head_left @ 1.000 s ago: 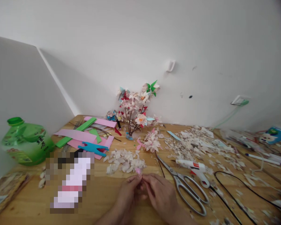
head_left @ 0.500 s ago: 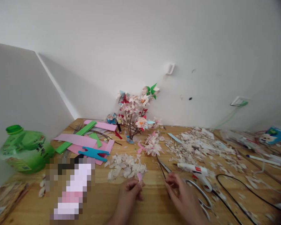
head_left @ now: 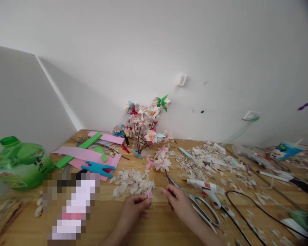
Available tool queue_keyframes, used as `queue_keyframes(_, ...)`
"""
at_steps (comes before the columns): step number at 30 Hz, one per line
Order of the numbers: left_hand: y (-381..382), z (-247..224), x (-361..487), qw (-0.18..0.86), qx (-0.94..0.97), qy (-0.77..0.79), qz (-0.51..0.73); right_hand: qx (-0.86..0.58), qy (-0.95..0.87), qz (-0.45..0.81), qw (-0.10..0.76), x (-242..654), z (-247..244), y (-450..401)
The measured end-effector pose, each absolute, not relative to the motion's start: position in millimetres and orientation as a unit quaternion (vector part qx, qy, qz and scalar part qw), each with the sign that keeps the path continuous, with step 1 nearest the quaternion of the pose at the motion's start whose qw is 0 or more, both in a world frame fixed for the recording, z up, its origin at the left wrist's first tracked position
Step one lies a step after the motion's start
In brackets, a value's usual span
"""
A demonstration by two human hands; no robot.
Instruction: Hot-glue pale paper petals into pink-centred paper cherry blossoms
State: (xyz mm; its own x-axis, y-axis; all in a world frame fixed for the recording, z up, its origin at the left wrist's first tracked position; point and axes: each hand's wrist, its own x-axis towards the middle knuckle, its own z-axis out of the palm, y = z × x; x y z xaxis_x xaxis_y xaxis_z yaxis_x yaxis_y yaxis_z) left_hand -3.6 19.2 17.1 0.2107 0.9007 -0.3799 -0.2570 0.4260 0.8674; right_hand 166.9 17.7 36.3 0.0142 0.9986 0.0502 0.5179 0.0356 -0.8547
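My left hand pinches a small ruffled piece of pink paper between thumb and fingertips, just in front of a heap of pale petals. To the right, my right hand has its thumb and fingertips together, apart from the pink piece; what they hold, if anything, is too small to make out. Beside and partly behind that hand lie silver scissors, with their blades pointing toward a pale flower with pink leaves. A white glue gun rests just beyond the scissors.
A flower arrangement stands by the wall. At left are coloured paper strips and a green bottle. Scattered petal scraps cover the back right. A black cable loops across the right, near a white pen.
My right hand has moved left, away from the scissors and toward my left hand. The pink piece in my left hand now looks more ruffled. The whole view has shifted slightly.
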Motion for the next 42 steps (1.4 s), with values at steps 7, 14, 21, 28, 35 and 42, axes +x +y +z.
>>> queue_keyframes(7,22.7,10.2,-0.3,0.712,0.349,0.458,0.402,-0.491,-0.598,0.495,0.396,141.9,28.7,20.8)
queue_keyframes(14,23.4,9.4,-1.7,0.716,0.347,0.458,0.397,-0.518,-0.540,0.513,0.422,139.3,25.9,32.9)
queue_keyframes(21,43.2,21.0,-29.0,0.671,0.317,0.468,0.479,-0.532,-0.561,0.516,0.370,143.0,16.0,25.4)
queue_keyframes(28,33.9,30.4,-24.5,0.726,0.265,0.430,0.466,-0.545,-0.722,0.345,0.250,129.9,48.0,21.3)
queue_keyframes(35,29.9,42.2,-23.9,0.769,0.197,0.414,0.447,-0.520,-0.749,0.237,0.336,138.8,72.1,27.9)
queue_keyframes(42,28.2,41.0,-22.8,0.779,0.201,0.401,0.438,-0.454,-0.847,0.080,0.265,135.4,62.7,22.4)
